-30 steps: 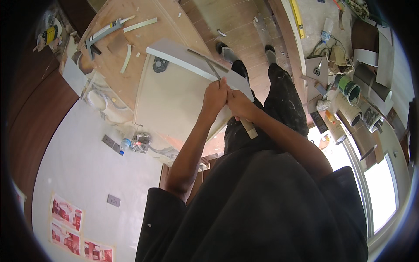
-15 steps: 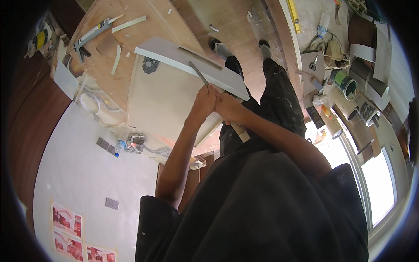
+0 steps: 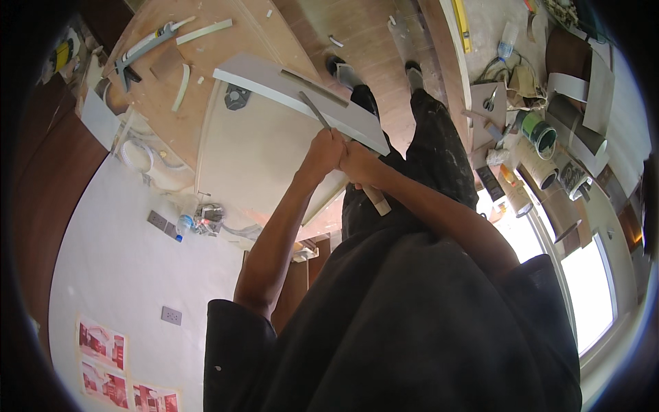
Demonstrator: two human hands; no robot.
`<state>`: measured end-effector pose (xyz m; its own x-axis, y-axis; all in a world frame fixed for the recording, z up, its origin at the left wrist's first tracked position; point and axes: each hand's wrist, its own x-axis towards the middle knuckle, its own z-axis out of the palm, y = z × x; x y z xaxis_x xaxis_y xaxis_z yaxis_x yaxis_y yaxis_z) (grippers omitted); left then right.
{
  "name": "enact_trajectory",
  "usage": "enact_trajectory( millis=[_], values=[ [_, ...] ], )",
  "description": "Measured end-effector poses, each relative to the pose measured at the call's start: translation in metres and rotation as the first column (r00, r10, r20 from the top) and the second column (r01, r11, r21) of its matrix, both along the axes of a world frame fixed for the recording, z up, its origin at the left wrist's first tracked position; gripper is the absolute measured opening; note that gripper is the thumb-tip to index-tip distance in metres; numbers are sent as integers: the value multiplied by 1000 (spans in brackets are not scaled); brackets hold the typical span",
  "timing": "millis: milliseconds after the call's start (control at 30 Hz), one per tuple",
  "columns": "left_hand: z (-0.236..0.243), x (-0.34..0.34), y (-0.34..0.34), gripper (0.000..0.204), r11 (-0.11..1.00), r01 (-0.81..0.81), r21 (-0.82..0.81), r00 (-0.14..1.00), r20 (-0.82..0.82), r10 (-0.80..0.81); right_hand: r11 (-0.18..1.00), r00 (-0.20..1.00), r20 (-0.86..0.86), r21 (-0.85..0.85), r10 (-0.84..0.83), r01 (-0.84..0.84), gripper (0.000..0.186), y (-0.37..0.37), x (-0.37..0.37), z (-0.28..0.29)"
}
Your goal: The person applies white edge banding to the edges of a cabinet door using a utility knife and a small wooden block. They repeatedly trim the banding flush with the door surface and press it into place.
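Observation:
My left hand (image 3: pixel 321 152) and my right hand (image 3: pixel 358 163) are pressed together at the near edge of a pale grey panel (image 3: pixel 274 84) that lies over a larger white board (image 3: pixel 250 161). Both grip a long hand tool. Its thin metal blade (image 3: pixel 314 110) rests slanted on the panel's edge, and its wooden handle (image 3: pixel 375 199) sticks out below my right hand. My legs and shoes (image 3: pixel 343 69) stand just beyond the panel.
A caulking gun (image 3: pixel 147 44) and white trim strips lie on the plywood bench (image 3: pixel 206 62) at upper left. Paint cans (image 3: pixel 539 134), scissors (image 3: pixel 490 100), a yellow level (image 3: pixel 461 24) and clutter line the right side. A plastic bottle (image 3: pixel 184 224) lies lower left.
My hands stay clasped on the tool at the panel's edge. The view has shifted a little, and the blade has slid slightly along the edge.

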<state>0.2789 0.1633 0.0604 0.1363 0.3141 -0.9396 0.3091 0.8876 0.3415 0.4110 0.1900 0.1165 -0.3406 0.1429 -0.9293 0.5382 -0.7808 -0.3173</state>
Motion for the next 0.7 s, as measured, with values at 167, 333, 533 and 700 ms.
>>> enact_trajectory(
  millis=[167,333,533,700],
  values=[
    [17,1,27,42,963,-233,-134,963,104,248,991,988,-81,-33,130,-133,39,4,1,-35],
    [13,4,0,42,990,-128,-62,990,49,131,984,993,-40,146,108,-101,42,3,5,1],
    [23,18,5,42,978,-203,-51,977,51,206,1000,999,23,-17,26,-25,42,8,11,9],
    [3,17,6,41,983,-152,-103,984,78,161,965,963,-160,180,218,-188,45,-20,21,-47]
  ],
)
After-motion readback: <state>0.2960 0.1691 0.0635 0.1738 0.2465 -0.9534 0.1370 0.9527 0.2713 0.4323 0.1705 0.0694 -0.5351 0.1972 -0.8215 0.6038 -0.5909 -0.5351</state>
